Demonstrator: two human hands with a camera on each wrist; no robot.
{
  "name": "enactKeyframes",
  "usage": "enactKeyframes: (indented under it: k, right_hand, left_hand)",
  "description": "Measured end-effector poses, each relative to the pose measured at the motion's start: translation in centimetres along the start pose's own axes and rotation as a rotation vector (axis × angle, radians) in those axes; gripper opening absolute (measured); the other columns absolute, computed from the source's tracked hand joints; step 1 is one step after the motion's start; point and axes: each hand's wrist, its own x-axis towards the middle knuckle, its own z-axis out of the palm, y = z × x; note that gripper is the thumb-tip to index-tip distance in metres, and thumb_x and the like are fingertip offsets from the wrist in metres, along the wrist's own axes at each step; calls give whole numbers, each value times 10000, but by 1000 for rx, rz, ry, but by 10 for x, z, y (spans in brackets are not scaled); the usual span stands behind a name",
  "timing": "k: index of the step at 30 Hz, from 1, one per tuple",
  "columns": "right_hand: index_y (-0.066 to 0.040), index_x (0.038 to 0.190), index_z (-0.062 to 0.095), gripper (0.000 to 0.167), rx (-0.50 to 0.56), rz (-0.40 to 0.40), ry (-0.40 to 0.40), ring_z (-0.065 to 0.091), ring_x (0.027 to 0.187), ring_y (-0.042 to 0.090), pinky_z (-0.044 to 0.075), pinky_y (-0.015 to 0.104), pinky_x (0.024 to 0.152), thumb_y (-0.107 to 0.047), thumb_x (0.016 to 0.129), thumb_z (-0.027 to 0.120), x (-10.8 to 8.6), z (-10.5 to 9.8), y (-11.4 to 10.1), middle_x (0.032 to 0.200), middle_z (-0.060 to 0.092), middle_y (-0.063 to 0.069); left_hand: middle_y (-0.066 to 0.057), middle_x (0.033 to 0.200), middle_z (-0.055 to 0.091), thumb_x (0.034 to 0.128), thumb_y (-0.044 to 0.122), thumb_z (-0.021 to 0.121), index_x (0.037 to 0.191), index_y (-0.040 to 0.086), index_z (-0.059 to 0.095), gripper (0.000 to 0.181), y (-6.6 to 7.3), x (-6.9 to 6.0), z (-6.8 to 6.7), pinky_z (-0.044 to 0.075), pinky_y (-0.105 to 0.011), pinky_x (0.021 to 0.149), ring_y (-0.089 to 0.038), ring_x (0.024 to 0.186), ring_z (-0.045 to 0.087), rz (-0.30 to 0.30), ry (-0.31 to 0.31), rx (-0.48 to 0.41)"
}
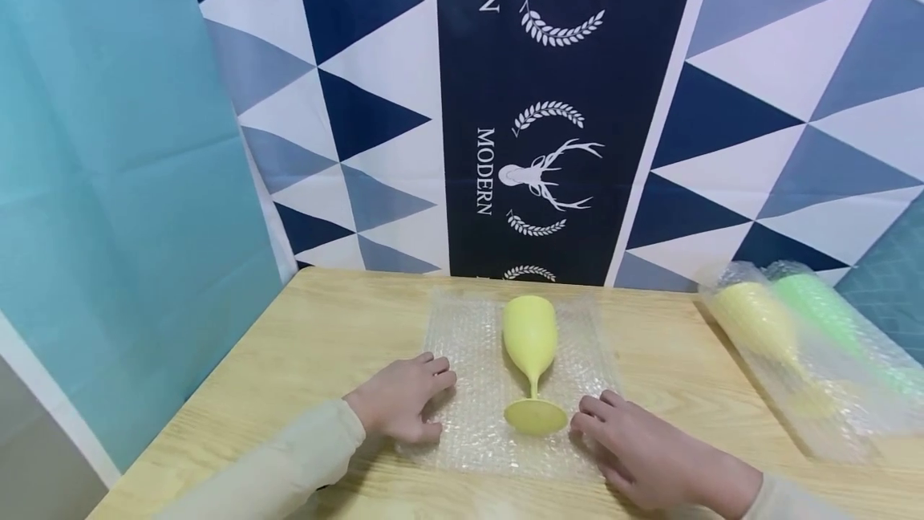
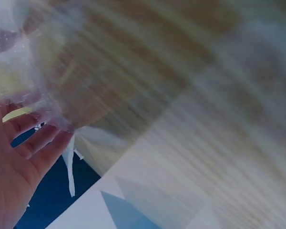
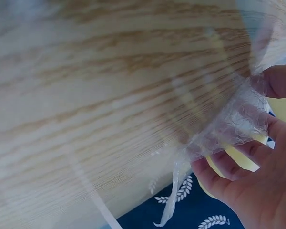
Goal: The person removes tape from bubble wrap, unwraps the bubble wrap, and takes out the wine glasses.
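A yellow plastic goblet (image 1: 530, 335) lies on its side on a flat clear bubble-wrap bag (image 1: 469, 343), its foot towards me. At the wrap's left edge is my left hand (image 1: 404, 400), fingers spread and loosely bent against the plastic. My right hand (image 1: 642, 452) rests at the wrap's right edge, close to the goblet's foot. Both wrist views show fairly straight fingers touching crinkled wrap (image 3: 236, 119), with glimpses of yellow behind them. Neither hand holds the goblet.
Two wrapped goblets, one yellow (image 1: 758, 319) and one green (image 1: 816, 303), lie side by side at the table's right. The wooden table (image 1: 325, 327) ends against a patterned curtain (image 1: 534, 103); a teal cloth (image 1: 130, 167) hangs at left.
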Motion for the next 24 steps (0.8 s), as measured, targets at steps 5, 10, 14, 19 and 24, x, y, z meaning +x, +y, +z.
enactKeyframes:
  k: [5, 10, 14, 19, 24]
  right_hand:
    - [-245, 1125, 559, 376, -9, 14, 10, 415, 873, 41, 465, 280, 725, -199, 784, 708, -2, -1, 1, 1042, 518, -131]
    - [-239, 1128, 560, 367, -1, 8, 13, 419, 878, 42, 463, 276, 726, -194, 791, 698, -1, -1, -1, 1047, 518, -125]
    - [-240, 1102, 567, 334, -4, -1, 30, 417, 872, 37, 455, 266, 717, -188, 797, 691, -2, 0, -1, 1022, 512, -130]
    - [-239, 1104, 562, 331, 13, 15, -1, 418, 871, 44, 453, 269, 713, -188, 802, 688, -1, 1, 0, 1036, 518, -122]
    - [-237, 1109, 561, 345, 14, 28, 2, 423, 878, 48, 464, 280, 724, -173, 793, 687, 1, 1, -1, 1044, 518, -122]
  left_hand:
    - [48, 920, 512, 757, 444, 595, 1042, 180, 552, 391, -2, 0, 1, 338, -188, 602, -99, 785, 396, 21, -4, 9]
    - [58, 896, 480, 788, 457, 579, 1038, 193, 533, 367, -1, -5, 3, 297, -182, 575, -99, 784, 382, 13, -33, 15]
    - [62, 870, 468, 789, 454, 579, 1014, 193, 537, 347, 0, -3, 2, 280, -177, 564, -97, 777, 385, 20, -36, 18]
    - [71, 849, 448, 798, 463, 572, 966, 197, 521, 319, 1, 0, 3, 278, -179, 553, -94, 764, 376, 12, -66, 3]
    - [70, 834, 433, 796, 463, 578, 932, 198, 506, 306, 0, 2, -2, 276, -189, 549, -96, 741, 362, 2, -86, 11]
